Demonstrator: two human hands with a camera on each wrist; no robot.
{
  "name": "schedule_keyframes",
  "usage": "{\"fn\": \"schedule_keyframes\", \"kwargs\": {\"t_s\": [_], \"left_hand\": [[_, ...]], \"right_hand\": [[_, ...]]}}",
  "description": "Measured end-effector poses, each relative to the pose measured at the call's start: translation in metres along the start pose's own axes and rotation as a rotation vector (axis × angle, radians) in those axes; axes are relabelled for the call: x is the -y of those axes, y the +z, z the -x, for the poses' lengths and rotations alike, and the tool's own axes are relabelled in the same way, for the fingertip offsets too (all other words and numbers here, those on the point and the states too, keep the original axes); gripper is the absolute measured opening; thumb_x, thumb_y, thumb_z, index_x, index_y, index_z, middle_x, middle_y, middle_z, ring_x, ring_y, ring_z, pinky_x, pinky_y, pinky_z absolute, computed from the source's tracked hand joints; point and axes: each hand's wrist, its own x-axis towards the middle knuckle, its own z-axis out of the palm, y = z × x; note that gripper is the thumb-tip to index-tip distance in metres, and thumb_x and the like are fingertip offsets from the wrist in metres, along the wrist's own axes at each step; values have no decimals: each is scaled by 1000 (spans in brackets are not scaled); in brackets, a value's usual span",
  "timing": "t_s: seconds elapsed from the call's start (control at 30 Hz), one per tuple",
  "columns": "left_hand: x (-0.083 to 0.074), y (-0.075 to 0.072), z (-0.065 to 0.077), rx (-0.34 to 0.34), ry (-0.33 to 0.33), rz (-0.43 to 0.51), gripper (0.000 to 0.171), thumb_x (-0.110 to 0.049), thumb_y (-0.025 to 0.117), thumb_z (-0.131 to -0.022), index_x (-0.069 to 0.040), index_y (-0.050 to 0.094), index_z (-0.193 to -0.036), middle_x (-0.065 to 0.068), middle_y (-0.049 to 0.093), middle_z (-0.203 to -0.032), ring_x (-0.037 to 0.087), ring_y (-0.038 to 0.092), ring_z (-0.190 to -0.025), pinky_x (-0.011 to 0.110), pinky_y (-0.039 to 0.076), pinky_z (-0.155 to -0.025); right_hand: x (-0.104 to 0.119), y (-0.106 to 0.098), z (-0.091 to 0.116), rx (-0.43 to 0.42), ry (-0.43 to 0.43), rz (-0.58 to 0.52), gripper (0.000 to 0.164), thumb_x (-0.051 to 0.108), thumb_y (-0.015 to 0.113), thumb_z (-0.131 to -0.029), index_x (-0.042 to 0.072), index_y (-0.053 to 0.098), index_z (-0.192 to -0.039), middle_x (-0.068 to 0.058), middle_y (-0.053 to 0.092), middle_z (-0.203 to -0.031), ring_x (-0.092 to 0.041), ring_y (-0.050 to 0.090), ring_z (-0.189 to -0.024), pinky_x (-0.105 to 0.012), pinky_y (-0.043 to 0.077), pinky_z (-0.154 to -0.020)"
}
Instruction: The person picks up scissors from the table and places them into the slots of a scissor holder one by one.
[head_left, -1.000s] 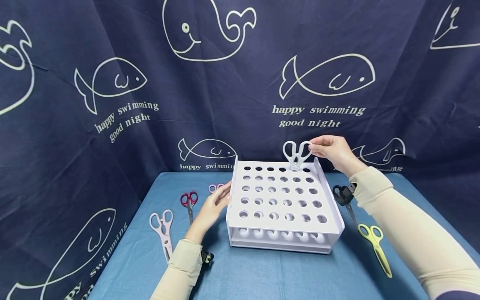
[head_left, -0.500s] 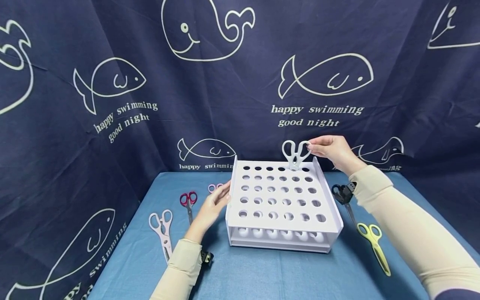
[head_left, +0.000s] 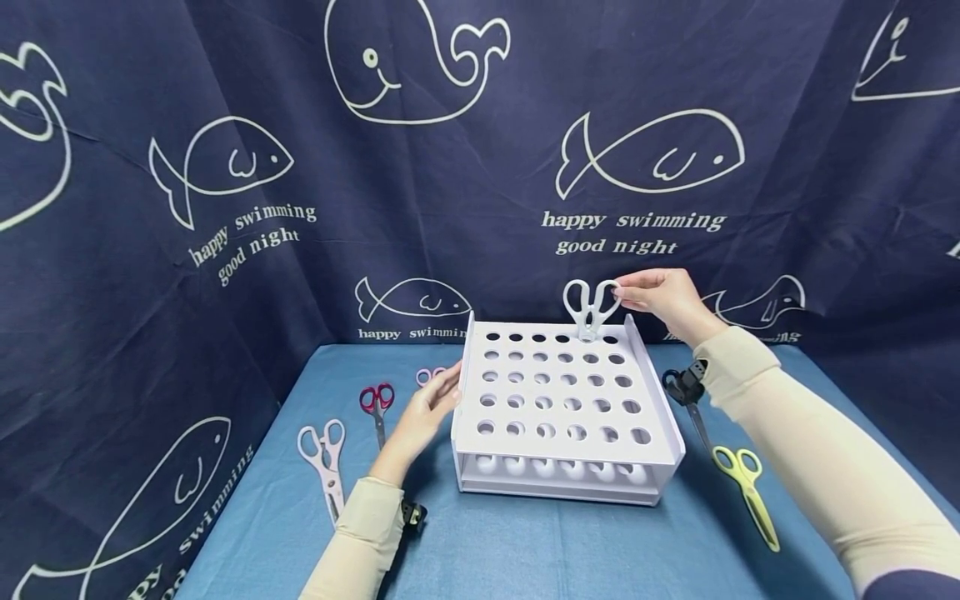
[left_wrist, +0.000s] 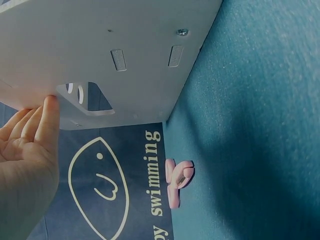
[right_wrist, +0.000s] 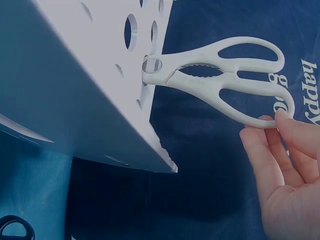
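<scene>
White scissors (head_left: 591, 310) stand upright, handles up, in a hole of the back row of a white rack (head_left: 555, 450) with rows of round holes. Their blades are hidden below the rack's top. My right hand (head_left: 667, 300) pinches the outer edge of the right handle loop, plain to see in the right wrist view, where the scissors' metal pivot (right_wrist: 152, 65) sits against the rack. With its fingers fairly straight, my left hand (head_left: 423, 417) rests on the rack's left side panel (left_wrist: 145, 55), beside a cutout.
On the blue tabletop (head_left: 525, 550), left of the rack, lie pink scissors (head_left: 328, 471), red-handled scissors (head_left: 378, 400) and purple-pink scissors (head_left: 424, 377), partly hidden. Black-handled scissors (head_left: 699, 425) and yellow scissors (head_left: 750, 492) lie at the right. A dark fish-print curtain (head_left: 480, 208) hangs behind.
Both hands and the white scissors keep nearly the same places. The right forearm shifts very slightly left; the rack stays put.
</scene>
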Motion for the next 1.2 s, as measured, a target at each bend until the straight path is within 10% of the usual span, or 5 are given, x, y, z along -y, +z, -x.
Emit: {"fn": "schedule_keyframes", "kwargs": {"t_s": [0.47, 0.73, 1.0, 1.2], "left_hand": [[-3, 1, -3, -3, 4, -9, 51, -17, 51, -101, -4, 36, -148, 15, 37, -153, 28, 39, -140, 33, 38, -113], [0, 2, -1, -13, -22, -20, 51, -16, 51, -101, -6, 37, -148, 13, 39, -153, 27, 41, -139, 33, 37, -113], [2, 2, -2, -11, -4, -16, 50, -14, 51, -101, -5, 37, -148, 14, 39, -153, 28, 41, -139, 33, 38, -113], [1, 1, 0, -13, 7, -28, 50, -13, 51, -100, -3, 37, -148, 17, 39, -152, 30, 40, -139, 32, 38, -112]], "right_hand": [[4, -3, 1, 25, 6, -31, 22, 2, 72, -85, 0, 72, -107, 13, 74, -79, 0, 70, -81, -18, 59, -77], [-3, -11, 4, 74, -4, -32, 54, 3, 71, -86, -17, 49, -131, 19, 72, -84, 7, 67, -82, -13, 57, -78], [-1, -23, 9, 86, -14, -104, 41, 0, 73, -84, -8, 62, -123, 12, 74, -89, 2, 69, -84, -16, 58, -79], [2, -31, 12, 73, -25, -17, 19, 10, 76, -84, 24, 73, -95, 17, 73, -90, 4, 69, -88, -15, 57, -83]]}}
